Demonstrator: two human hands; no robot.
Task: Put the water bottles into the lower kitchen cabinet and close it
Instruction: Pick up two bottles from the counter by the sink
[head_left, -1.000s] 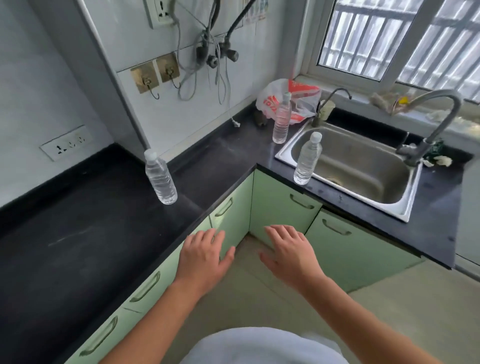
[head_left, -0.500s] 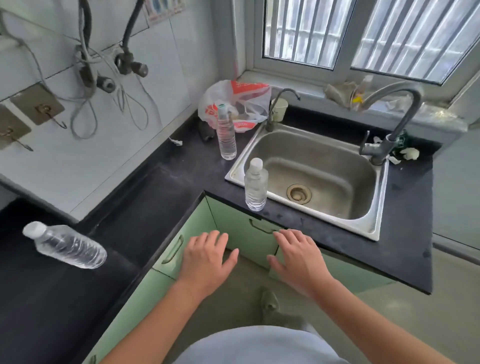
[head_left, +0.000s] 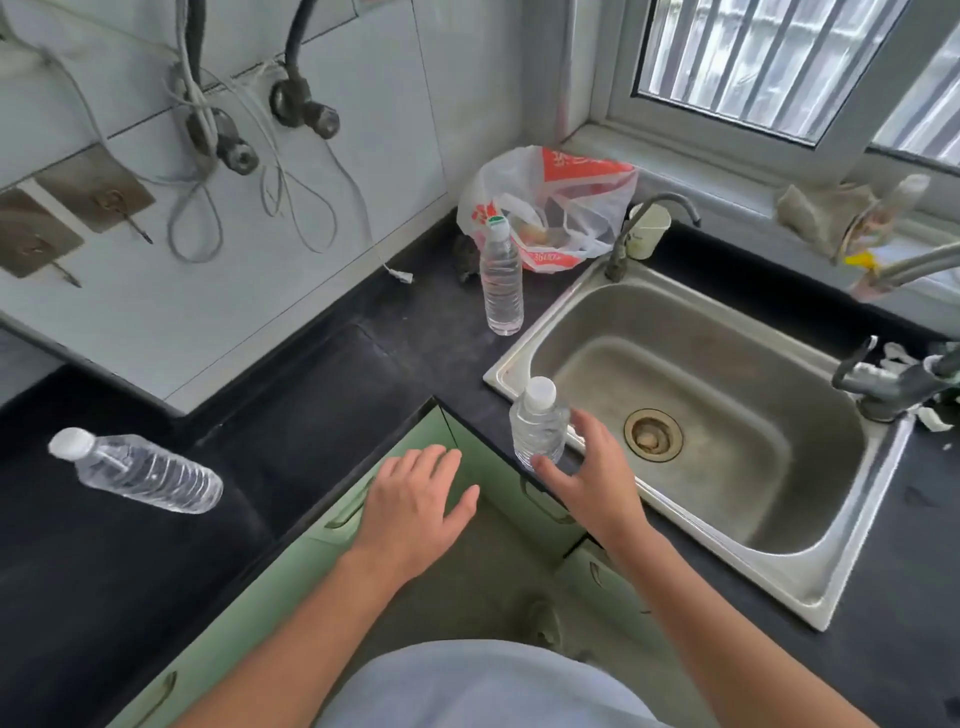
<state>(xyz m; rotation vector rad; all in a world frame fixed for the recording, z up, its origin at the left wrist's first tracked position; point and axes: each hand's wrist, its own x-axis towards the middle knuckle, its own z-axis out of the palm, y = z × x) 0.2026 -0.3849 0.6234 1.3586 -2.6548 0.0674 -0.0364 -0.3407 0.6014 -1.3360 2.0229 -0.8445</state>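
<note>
- While the right hand (head_left: 597, 483) spreads open around the nearest bottle (head_left: 537, 434) at the sink (head_left: 810, 597) rim, nothing is gripped.
- Left hand (head_left: 415, 506) hovers open, empty.
- A careless nudge could tip it into the sink.

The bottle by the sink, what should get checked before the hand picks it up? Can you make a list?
1. Bottle by the sink upright with cap on: ok.
2. Right hand open around it, thumb and fingers on either side: ok.
3. Firm grip on the bottle: cannot tell; the fingers look spread rather than closed.
4. Left hand free to open a door: ok, it is empty and hovers in front of the green cabinet doors.
5. Cabinet open to take bottles: not ok, the doors in view look shut.
6. Other bottles within sight: ok, one near the plastic bag, one on the left counter.
</note>
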